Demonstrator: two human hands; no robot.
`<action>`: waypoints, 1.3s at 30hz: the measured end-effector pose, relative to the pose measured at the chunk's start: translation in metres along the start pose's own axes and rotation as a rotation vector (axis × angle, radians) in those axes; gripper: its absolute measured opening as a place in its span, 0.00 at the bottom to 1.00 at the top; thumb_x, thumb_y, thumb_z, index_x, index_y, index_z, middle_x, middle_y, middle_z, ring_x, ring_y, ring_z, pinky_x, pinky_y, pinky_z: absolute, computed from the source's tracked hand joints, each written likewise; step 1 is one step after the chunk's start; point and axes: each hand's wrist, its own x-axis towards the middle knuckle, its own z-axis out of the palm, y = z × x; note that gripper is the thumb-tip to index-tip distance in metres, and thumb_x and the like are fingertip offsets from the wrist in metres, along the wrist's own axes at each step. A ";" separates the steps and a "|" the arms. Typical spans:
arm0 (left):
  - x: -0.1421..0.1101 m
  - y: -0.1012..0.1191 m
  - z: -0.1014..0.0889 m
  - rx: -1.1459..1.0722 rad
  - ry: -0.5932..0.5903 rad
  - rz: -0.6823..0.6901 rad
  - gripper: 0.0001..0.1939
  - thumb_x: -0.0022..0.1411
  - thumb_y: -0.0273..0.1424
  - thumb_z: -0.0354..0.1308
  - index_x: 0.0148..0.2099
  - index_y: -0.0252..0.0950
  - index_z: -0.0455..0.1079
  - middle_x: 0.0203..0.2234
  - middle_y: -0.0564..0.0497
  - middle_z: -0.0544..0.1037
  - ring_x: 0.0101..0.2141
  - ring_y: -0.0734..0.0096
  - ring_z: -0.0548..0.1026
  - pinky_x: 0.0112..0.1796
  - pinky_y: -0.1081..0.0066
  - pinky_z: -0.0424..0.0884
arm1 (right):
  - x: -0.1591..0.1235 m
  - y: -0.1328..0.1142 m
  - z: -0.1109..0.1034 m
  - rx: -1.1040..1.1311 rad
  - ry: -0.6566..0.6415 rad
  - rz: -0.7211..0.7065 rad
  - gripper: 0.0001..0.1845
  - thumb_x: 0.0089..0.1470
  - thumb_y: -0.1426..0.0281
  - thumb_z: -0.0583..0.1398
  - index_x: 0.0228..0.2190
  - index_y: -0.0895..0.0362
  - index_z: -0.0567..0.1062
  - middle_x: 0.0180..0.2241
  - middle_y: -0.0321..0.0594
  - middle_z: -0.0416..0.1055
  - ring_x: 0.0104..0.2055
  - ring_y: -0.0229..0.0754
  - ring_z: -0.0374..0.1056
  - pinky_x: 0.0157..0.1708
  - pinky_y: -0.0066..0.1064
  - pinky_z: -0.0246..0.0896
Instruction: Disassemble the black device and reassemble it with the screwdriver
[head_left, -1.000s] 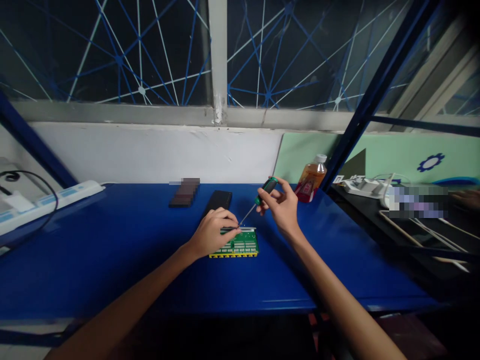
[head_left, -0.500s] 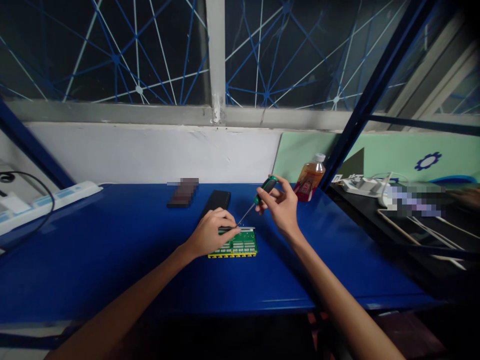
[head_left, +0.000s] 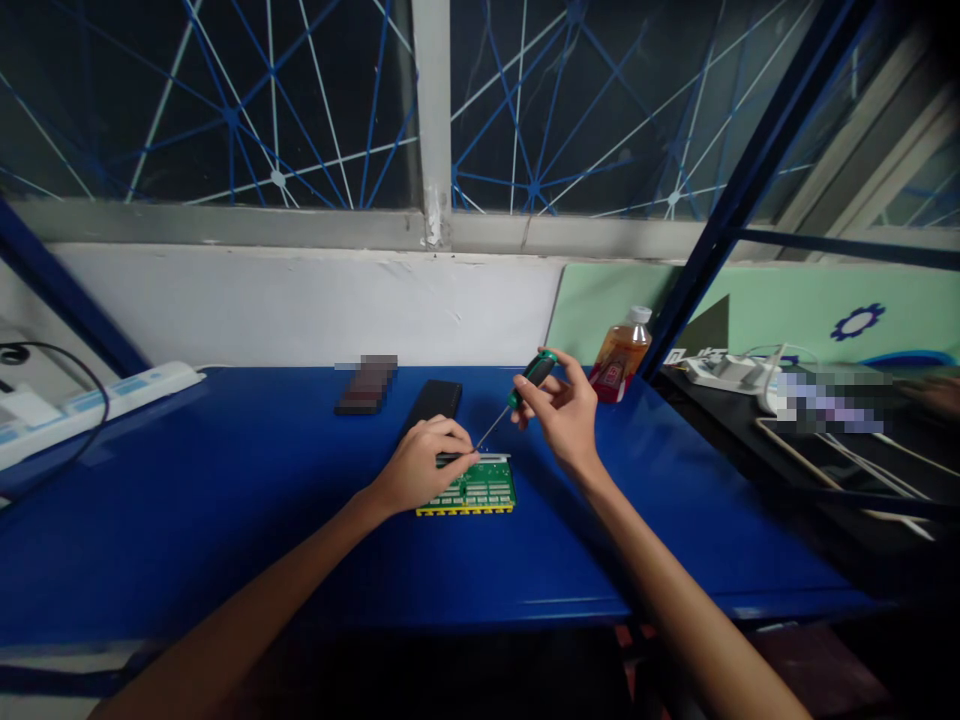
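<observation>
In my right hand point(head_left: 561, 410) is a screwdriver point(head_left: 535, 374) with a green and black handle, gripped between thumb and fingers. Its thin shaft slants down to the left, and the tip ends by the fingertips of my left hand point(head_left: 427, 463). That hand is closed over the far left part of a green circuit board point(head_left: 487, 485), thumb on the near side and fingers curled over the far edge. Rows of pale components and a yellow strip along the near edge show on the board. My left fingers hide what the tip touches.
Behind my left hand lies a black flat box-like object point(head_left: 439, 399). A dark, partly blurred-out slab point(head_left: 364, 390) is farther left. A drink bottle point(head_left: 621, 355) stands at the back right, and a white power strip point(head_left: 142, 393) runs along the left of the blue table point(head_left: 247, 480).
Hardly anything differs. Both hands keep their grip and place, with only a very slight shift of the right hand and screwdriver.
</observation>
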 end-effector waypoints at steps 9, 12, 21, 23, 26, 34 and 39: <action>-0.001 0.001 -0.001 0.004 -0.011 0.009 0.08 0.63 0.31 0.58 0.33 0.38 0.78 0.33 0.51 0.77 0.35 0.68 0.73 0.38 0.66 0.66 | -0.001 0.001 -0.001 0.013 -0.008 -0.034 0.31 0.49 0.61 0.65 0.51 0.53 0.61 0.22 0.30 0.69 0.17 0.38 0.68 0.15 0.30 0.63; -0.001 0.001 -0.001 0.011 -0.018 0.007 0.08 0.63 0.30 0.58 0.34 0.38 0.77 0.33 0.52 0.78 0.35 0.69 0.72 0.38 0.66 0.66 | -0.001 0.000 0.000 0.004 -0.009 -0.036 0.31 0.48 0.62 0.65 0.52 0.53 0.61 0.22 0.29 0.69 0.16 0.37 0.68 0.15 0.30 0.63; -0.001 0.002 -0.001 0.016 -0.051 -0.007 0.08 0.64 0.32 0.57 0.36 0.39 0.78 0.34 0.52 0.78 0.37 0.68 0.73 0.39 0.65 0.65 | 0.000 0.001 0.000 -0.038 -0.029 -0.021 0.37 0.49 0.61 0.64 0.57 0.53 0.57 0.22 0.31 0.70 0.17 0.38 0.68 0.15 0.29 0.63; -0.001 0.002 -0.002 0.004 -0.068 -0.019 0.09 0.65 0.33 0.56 0.40 0.40 0.78 0.36 0.51 0.78 0.38 0.67 0.73 0.40 0.64 0.66 | 0.002 0.003 -0.003 -0.057 -0.019 -0.030 0.35 0.49 0.61 0.64 0.56 0.53 0.59 0.22 0.30 0.69 0.16 0.37 0.67 0.15 0.29 0.62; -0.001 0.003 -0.003 0.009 -0.086 -0.034 0.10 0.66 0.33 0.55 0.44 0.40 0.77 0.38 0.50 0.78 0.40 0.66 0.73 0.41 0.63 0.66 | 0.005 0.005 -0.008 -0.106 -0.001 -0.063 0.32 0.50 0.62 0.63 0.55 0.52 0.62 0.22 0.30 0.68 0.15 0.36 0.65 0.16 0.30 0.62; -0.002 0.008 -0.003 0.125 -0.212 0.069 0.17 0.59 0.44 0.62 0.45 0.40 0.77 0.42 0.47 0.76 0.42 0.60 0.72 0.45 0.59 0.64 | 0.001 0.000 -0.013 -0.282 -0.018 -0.164 0.29 0.51 0.64 0.62 0.55 0.50 0.65 0.23 0.31 0.68 0.18 0.34 0.61 0.20 0.31 0.61; -0.004 0.008 0.000 0.139 -0.233 0.083 0.21 0.56 0.46 0.64 0.48 0.41 0.75 0.45 0.47 0.74 0.43 0.58 0.71 0.47 0.57 0.63 | -0.003 0.001 -0.009 -0.370 -0.064 -0.189 0.29 0.51 0.64 0.62 0.55 0.50 0.65 0.22 0.29 0.66 0.20 0.35 0.61 0.22 0.31 0.62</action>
